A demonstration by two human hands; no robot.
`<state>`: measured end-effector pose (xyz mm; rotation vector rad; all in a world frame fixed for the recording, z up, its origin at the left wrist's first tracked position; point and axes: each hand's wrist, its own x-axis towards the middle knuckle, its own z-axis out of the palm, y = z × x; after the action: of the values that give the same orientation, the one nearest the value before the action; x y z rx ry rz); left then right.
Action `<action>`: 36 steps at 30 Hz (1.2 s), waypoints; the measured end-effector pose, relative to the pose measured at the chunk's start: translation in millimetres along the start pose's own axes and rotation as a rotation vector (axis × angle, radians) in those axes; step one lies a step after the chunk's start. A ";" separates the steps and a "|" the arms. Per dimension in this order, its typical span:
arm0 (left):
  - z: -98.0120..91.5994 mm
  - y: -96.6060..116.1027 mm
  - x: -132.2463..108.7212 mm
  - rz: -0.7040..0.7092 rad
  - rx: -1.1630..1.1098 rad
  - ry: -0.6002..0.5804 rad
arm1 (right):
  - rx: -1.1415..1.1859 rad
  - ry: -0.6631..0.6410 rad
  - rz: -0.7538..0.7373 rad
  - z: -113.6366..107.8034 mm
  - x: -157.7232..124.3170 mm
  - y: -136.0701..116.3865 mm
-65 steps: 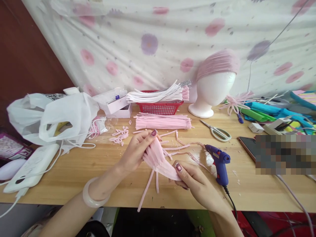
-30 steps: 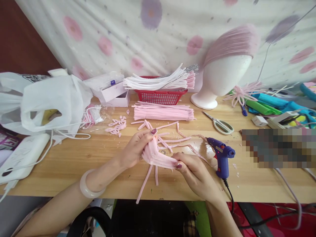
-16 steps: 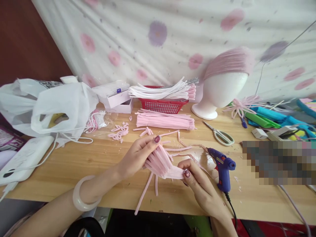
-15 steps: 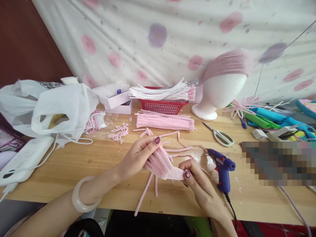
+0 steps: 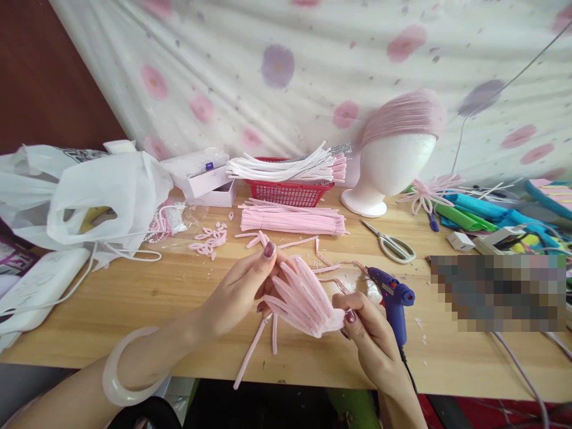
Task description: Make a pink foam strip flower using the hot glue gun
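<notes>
In front of me is a fan-shaped pink pipe-cleaner piece [image 5: 306, 298], made of several pointed loops gathered at a narrow end. My right hand [image 5: 369, 333] pinches that narrow end between thumb and index finger. At the loop tips is my left hand [image 5: 243, 283], its thumb lifted off the piece and its fingers apart, partly hidden behind the loops. Beneath the hands, loose pink pipe-cleaner strips [image 5: 251, 351] lie on the wooden table [image 5: 179, 304]. A blue glue gun [image 5: 395, 304] is just beyond my right hand.
Farther back are a pink pipe-cleaner bundle [image 5: 292, 219], small pink loops [image 5: 209, 239], a red basket [image 5: 290, 193], scissors [image 5: 391, 243] and a white foam head [image 5: 393, 167]. Plastic bags [image 5: 107, 196] fill the left; a blurred patch and coloured rolls [image 5: 480, 208] occupy the right.
The fan piece has turned and spread, its loops now showing broadly. My left thumb has come off it and moved left; my right hand keeps its pinch, slightly farther right.
</notes>
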<state>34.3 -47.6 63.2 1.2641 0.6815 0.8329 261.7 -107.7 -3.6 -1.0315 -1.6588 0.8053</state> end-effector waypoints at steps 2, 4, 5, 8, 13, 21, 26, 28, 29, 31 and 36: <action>0.0 1.4 -0.4 0.007 0.006 -0.001 | -0.019 0.025 0.011 -0.7 -2.4 1.9; -0.1 3.6 -0.1 0.030 0.017 -0.007 | -0.026 0.042 0.021 -1.1 -4.1 3.9; -0.1 5.0 0.2 0.043 0.022 -0.006 | -0.025 0.050 0.028 -1.3 -4.7 4.9; 0.9 9.5 2.4 0.050 0.052 -0.003 | -0.019 0.076 0.039 -1.4 -5.4 6.6; 6.4 13.7 7.7 -0.033 0.106 -0.035 | -0.058 0.097 0.034 -0.9 -4.2 4.3; 7.5 16.7 5.8 -0.042 0.050 -0.054 | -0.052 -0.090 0.057 -1.9 5.0 -8.9; 5.0 20.7 7.1 -0.059 0.063 -0.165 | -0.025 -0.030 0.089 -0.7 25.3 -35.5; 5.1 21.6 7.4 -0.034 0.109 -0.224 | -0.010 -0.050 0.080 0.8 35.5 -47.2; 5.4 22.0 7.3 -0.019 0.140 -0.245 | -0.012 -0.075 0.073 1.8 40.6 -52.6; 6.6 23.3 6.5 0.011 0.216 -0.262 | -0.014 -0.107 0.064 3.9 49.8 -61.6; 10.6 29.5 2.7 0.105 0.358 -0.216 | 0.071 -0.143 0.076 7.1 61.3 -72.3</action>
<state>39.7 -48.2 94.2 1.6979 0.6096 0.6631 227.0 -82.6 81.3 -1.0113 -1.7064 1.0014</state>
